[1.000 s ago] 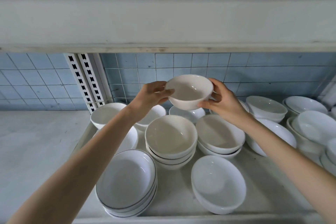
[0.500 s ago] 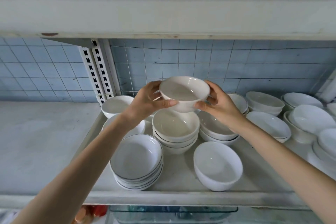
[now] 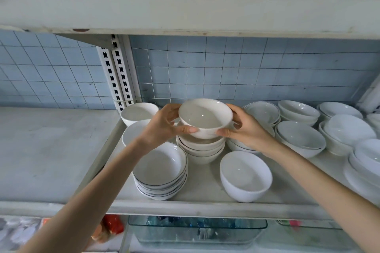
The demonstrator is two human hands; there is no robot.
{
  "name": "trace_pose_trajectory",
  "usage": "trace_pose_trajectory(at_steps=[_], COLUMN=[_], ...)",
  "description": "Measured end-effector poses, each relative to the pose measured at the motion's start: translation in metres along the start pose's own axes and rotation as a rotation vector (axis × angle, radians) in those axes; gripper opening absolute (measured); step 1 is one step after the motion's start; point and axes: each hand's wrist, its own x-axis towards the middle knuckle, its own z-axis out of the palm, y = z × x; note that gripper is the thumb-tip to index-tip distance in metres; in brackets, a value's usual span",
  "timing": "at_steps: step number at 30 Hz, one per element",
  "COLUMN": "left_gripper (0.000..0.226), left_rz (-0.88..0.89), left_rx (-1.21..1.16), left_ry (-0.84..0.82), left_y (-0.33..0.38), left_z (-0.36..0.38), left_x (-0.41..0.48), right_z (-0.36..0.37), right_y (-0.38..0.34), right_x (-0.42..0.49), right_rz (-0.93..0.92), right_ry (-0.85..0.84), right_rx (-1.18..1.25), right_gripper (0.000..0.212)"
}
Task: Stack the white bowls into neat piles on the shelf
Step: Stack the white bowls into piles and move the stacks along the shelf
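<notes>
Both hands hold one white bowl by its sides, my left hand on its left and my right hand on its right. The bowl sits just above a pile of deep white bowls in the middle of the shelf; whether it touches the pile I cannot tell. In front to the left lies a pile of shallow dark-rimmed bowls. A single deep bowl stands in front to the right.
More white bowls stand at the back left and in several piles to the right. The upper shelf board hangs close overhead with coloured flowers on it. A slotted upright divides the shelves. A glass tray sits below.
Both hands have lowered the bowl toward the middle pile. The camera has tilted down, so the shelf's front edge and the level below now show.
</notes>
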Motion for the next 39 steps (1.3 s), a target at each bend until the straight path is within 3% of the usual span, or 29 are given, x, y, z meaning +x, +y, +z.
trace_pose_trajectory(at_steps=[8, 19, 28, 33, 37, 39], left_gripper=[0.056, 0.059, 0.063, 0.069, 0.066, 0.068], left_rz=[0.083, 0.031, 0.015, -0.041, -0.025, -0.022], left_rx=[0.12, 0.102, 0.136, 0.141, 0.142, 0.135], left_ry=[-0.013, -0.072, -0.177, -0.22, -0.212, -0.214], left_y=[-0.009, -0.018, -0.013, -0.008, -0.008, -0.008], left_z=[-0.001, -0.005, -0.009, -0.009, -0.004, -0.002], left_x=[-0.005, -0.001, -0.006, -0.009, -0.008, -0.008], right_z=[0.006, 0.009, 0.004, -0.008, -0.021, -0.028], right_y=[0.006, 0.007, 0.007, 0.004, 0.012, 0.013], right_x=[-0.006, -0.006, -0.01, -0.017, -0.026, -0.031], right_rz=[0.025, 0.043, 0.032, 0.046, 0.036, 0.041], right_ry=[-0.011, -0.029, -0.105, -0.132, -0.1, -0.106], right_rx=[-0.163, -0.197, -0.22, -0.29, -0.386, -0.418], right_gripper=[0.088, 0.099, 0.088, 0.071, 0.087, 0.078])
